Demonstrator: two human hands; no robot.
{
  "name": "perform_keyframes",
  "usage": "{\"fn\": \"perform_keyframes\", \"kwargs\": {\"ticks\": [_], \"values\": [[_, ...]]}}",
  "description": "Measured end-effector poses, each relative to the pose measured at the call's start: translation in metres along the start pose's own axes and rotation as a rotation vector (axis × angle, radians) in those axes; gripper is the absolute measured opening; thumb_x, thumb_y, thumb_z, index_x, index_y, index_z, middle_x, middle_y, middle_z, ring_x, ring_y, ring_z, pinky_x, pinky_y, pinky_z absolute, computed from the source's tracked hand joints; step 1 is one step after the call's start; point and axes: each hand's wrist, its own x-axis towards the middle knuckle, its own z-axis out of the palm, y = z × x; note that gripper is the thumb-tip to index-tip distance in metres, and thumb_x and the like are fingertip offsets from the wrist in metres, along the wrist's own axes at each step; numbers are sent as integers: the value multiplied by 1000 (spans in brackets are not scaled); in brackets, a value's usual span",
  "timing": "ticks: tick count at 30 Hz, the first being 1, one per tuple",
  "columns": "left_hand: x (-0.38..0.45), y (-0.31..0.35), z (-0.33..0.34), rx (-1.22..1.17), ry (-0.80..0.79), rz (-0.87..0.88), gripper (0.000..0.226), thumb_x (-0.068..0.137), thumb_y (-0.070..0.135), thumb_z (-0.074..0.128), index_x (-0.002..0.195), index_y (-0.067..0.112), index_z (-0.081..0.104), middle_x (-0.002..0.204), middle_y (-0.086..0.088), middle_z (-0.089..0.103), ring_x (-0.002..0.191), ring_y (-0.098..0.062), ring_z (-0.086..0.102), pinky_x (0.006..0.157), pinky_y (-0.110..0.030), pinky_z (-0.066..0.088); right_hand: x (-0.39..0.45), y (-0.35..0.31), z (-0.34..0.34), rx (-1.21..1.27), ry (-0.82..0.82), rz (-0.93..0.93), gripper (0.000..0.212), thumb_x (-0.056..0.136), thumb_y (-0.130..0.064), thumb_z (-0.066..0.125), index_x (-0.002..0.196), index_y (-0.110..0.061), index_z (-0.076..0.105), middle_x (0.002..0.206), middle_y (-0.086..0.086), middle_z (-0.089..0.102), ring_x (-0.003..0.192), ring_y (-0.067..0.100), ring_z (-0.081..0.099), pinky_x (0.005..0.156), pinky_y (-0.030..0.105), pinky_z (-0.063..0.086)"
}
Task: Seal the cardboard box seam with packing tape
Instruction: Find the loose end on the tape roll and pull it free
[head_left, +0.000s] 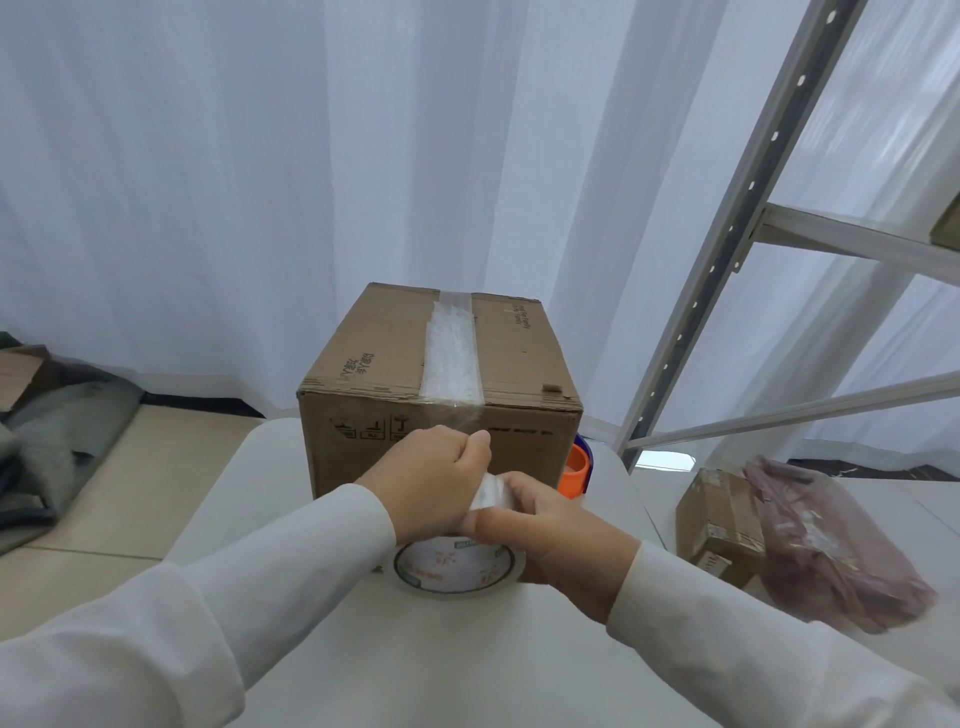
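Note:
A closed cardboard box (395, 364) stands on a white table (457, 649). A strip of clear packing tape (451, 358) runs along its top seam and over the near edge. Just in front of the box, my right hand (556, 540) grips a roll of clear tape (457, 569) from the right side. My left hand (436, 478) pinches the stretch of tape that runs from the box's near face down to the roll. Both hands touch each other above the roll. White sleeves cover both arms.
An orange and blue tape dispenser (576, 473) stands behind my right hand, against the box. A metal shelf frame (727, 244) rises at right. On the floor at right lie a small carton (717, 519) and a pink plastic bag (831, 545). Grey cloth (47, 431) lies at left.

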Motion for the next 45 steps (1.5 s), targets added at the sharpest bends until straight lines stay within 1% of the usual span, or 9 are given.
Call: {"fn": "perform_keyframes", "kwargs": {"ticks": [6,10,14,16,21,25,33,37,45], "values": [[2,-7,-5,-135,-262,-119,40,95,40,36,71,12,53,65,-6,48,64,-19,45,68,-32,38,-1,-5,-7,123,-161,151,43,79,-18,66,120,-14,54,107,6,64,92,17,64,83,34,55],[5,-10,-12,-348,-109,-109,35,93,42,40,76,17,57,73,4,57,67,-11,52,67,-26,39,-1,-6,-28,294,-248,83,82,54,-24,84,129,-12,51,126,16,60,112,34,59,91,49,51],[6,-13,-13,-560,-53,-164,45,95,39,35,59,19,54,51,8,51,47,-7,47,58,-25,37,-1,-3,-36,502,-342,-23,102,43,-22,91,134,-13,46,135,20,52,118,39,53,94,55,47],[5,-10,-11,-600,-37,-129,50,95,36,36,50,19,49,42,10,43,39,-6,39,54,-25,34,-1,-2,-33,504,-329,-27,98,43,-16,88,132,-13,47,131,19,54,113,35,57,92,51,50],[5,-3,-6,-509,40,-69,53,96,31,37,45,18,44,35,11,36,35,-6,33,50,-25,31,-1,-3,-20,245,-82,-36,48,61,-18,59,109,-18,57,96,4,67,81,15,67,73,33,58],[5,-2,-7,-451,42,-63,49,95,32,37,49,16,46,41,6,40,37,-8,36,49,-24,33,-2,-3,-14,165,-76,-58,52,63,-32,65,113,-25,53,98,-2,67,79,10,70,66,24,58],[6,-3,-15,-584,5,-96,55,95,32,36,43,18,48,38,6,43,36,-8,38,52,-25,34,-2,-2,-25,420,-277,-89,54,72,-12,66,123,-17,51,103,4,73,92,19,71,72,32,58],[9,-4,-20,-681,3,-149,57,95,31,37,41,18,49,39,6,44,36,-8,40,52,-23,36,-2,0,-31,518,-407,-145,80,57,-15,85,129,-17,50,118,8,67,105,26,66,79,36,56],[4,-2,-23,-890,-18,-211,56,95,29,35,42,13,43,34,4,38,29,-8,35,34,-14,33,1,-1,-35,564,-467,-192,62,67,-6,77,124,-23,59,121,7,65,108,27,64,85,38,55]]}}
